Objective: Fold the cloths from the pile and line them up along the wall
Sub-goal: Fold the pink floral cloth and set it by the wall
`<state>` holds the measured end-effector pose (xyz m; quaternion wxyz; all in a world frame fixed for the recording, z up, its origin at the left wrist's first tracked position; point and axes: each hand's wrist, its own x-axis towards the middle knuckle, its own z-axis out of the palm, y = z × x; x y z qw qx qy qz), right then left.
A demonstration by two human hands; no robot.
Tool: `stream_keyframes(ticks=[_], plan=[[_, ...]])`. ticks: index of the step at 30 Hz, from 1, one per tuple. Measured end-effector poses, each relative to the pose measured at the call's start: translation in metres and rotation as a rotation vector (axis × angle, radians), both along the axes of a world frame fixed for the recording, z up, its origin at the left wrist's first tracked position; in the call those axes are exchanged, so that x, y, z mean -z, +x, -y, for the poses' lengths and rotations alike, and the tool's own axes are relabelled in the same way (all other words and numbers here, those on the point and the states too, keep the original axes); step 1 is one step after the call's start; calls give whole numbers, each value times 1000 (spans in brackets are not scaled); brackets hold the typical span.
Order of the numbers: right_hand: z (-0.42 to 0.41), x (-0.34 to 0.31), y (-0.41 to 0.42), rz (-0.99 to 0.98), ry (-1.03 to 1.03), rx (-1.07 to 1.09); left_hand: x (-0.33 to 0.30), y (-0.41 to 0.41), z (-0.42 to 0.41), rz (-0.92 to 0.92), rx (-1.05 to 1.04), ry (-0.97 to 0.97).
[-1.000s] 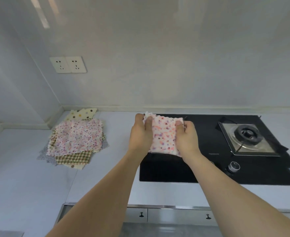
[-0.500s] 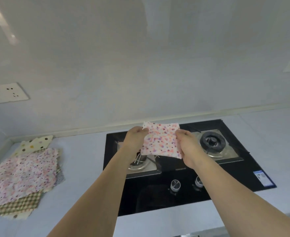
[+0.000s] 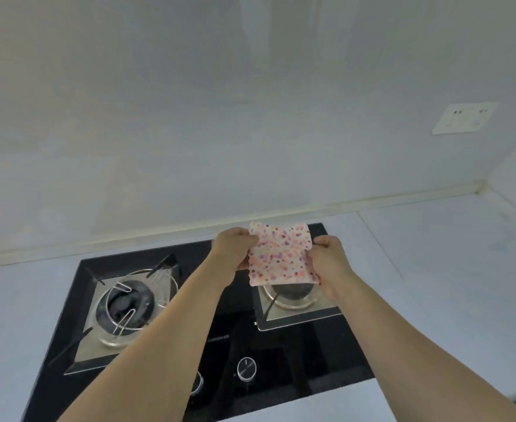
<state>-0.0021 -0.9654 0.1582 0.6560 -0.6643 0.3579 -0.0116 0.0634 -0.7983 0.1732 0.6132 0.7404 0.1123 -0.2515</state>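
Observation:
A folded white cloth with pink and purple dots (image 3: 278,257) hangs in the air above the right burner of the hob. My left hand (image 3: 233,249) pinches its left edge and my right hand (image 3: 329,260) grips its right edge. Both arms reach forward over the hob. The pile of cloths is out of view.
A black glass gas hob (image 3: 226,345) with a left burner (image 3: 125,306), a right burner (image 3: 290,295) and two knobs (image 3: 246,368) lies under my arms. Pale worktop (image 3: 451,281) stretches right to a corner. A wall socket (image 3: 463,118) sits at the upper right.
The view has swung right: the cloth pile on the left has left the frame. Both hands carried the folded dotted cloth rightward, from over the left burner to over the right one.

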Motion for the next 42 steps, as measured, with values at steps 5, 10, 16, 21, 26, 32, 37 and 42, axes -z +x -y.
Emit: stream_keyframes(ticks=[5, 10, 16, 21, 26, 32, 37, 42], plan=[[110, 16, 22, -33, -68, 40, 18, 31, 115, -26, 28, -14], [211, 52, 67, -71, -80, -12, 59, 68, 219, -56, 0, 1], [285, 114, 128, -120, -69, -56, 123, 123, 298, -51, -35, 102], [311, 158, 165, -145, -103, -115, 177, 159, 328, 29, -43, 267], [317, 176, 170, -165, -208, -190, 191, 168, 338, 78, -15, 399], [316, 156, 162, -196, -329, -272, 166, 150, 333, 169, 12, 458], [294, 115, 128, -141, -496, -365, 131, 95, 308, 377, 136, 644], [243, 74, 85, -30, -735, -498, 94, 52, 259, 623, 306, 847]])
